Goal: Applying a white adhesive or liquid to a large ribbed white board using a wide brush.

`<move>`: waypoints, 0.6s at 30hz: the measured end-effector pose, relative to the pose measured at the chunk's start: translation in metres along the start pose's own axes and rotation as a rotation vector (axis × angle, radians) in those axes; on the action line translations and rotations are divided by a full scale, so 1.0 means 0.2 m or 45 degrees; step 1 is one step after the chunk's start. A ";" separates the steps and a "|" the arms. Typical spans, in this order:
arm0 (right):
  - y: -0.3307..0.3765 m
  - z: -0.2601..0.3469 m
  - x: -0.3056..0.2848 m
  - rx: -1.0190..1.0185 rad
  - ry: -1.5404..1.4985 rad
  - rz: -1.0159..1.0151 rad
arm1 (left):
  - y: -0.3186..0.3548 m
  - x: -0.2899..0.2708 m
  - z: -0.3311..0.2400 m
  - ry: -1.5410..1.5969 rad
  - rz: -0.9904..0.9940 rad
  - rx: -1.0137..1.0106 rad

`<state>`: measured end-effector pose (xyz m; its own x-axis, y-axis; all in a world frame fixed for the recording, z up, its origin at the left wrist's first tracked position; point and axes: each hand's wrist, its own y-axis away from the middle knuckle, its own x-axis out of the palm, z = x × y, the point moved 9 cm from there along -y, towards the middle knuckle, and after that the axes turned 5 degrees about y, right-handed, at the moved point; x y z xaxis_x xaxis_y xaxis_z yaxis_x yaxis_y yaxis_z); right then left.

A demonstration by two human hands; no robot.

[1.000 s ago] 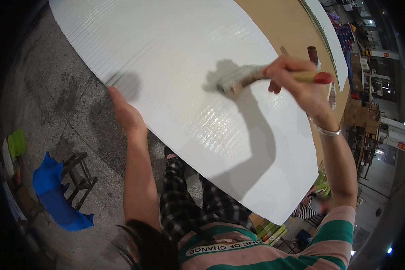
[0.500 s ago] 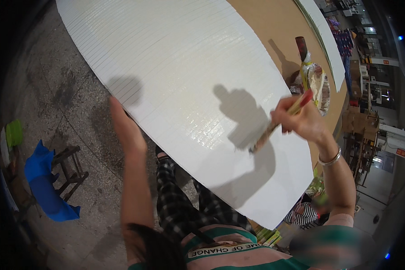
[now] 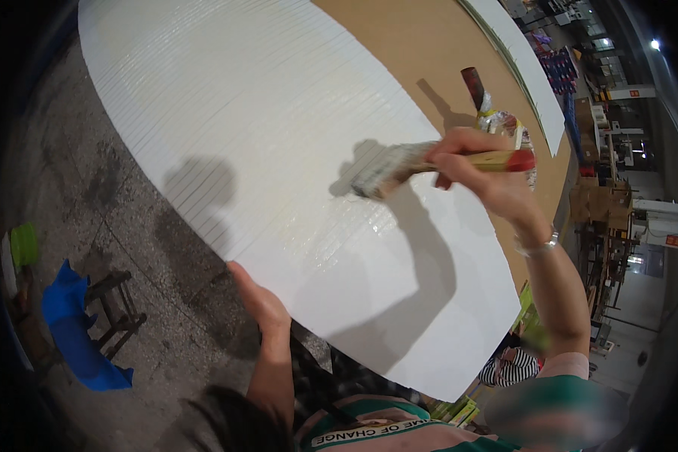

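Observation:
A large white ribbed sheet [image 3: 264,135] lies on a brown table. My right hand [image 3: 484,175] grips a wide paintbrush [image 3: 422,162] with a wooden, red-tipped handle; its pale bristles rest on the sheet near the middle, beside a glossy wet patch [image 3: 339,233]. A bracelet circles that wrist. My left hand [image 3: 260,301] presses on the sheet's near edge, fingers tucked under it.
A brown tabletop [image 3: 414,45] shows beyond the sheet, with a dark-handled tool in a plastic-wrapped container [image 3: 497,120] on it. A second white sheet [image 3: 527,60] lies farther right. A blue cloth on a small stool [image 3: 83,331] stands on the grey floor at the left. Shelving fills the far right.
The brush went from flat on the sheet, to lifted and tilted lower right, to flat on the sheet again further left. My left hand stayed on the edge.

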<state>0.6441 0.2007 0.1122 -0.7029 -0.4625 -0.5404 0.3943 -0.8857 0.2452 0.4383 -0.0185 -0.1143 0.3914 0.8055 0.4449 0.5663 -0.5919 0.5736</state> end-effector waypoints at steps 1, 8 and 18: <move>-0.02 -0.08 0.03 0.060 0.050 0.083 | 0.01 0.00 -0.01 -0.032 -0.023 -0.024; -0.27 0.10 -0.04 -0.097 0.144 0.006 | 0.01 -0.06 0.04 0.090 -0.050 -0.165; -0.13 -0.25 -0.06 0.363 0.289 0.316 | 0.00 -0.11 -0.03 -0.008 0.022 0.074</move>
<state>0.6713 0.2322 0.0729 -0.4470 -0.6701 -0.5926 0.3331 -0.7395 0.5850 0.4262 -0.0357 -0.1199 0.4061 0.7954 0.4499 0.6002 -0.6034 0.5251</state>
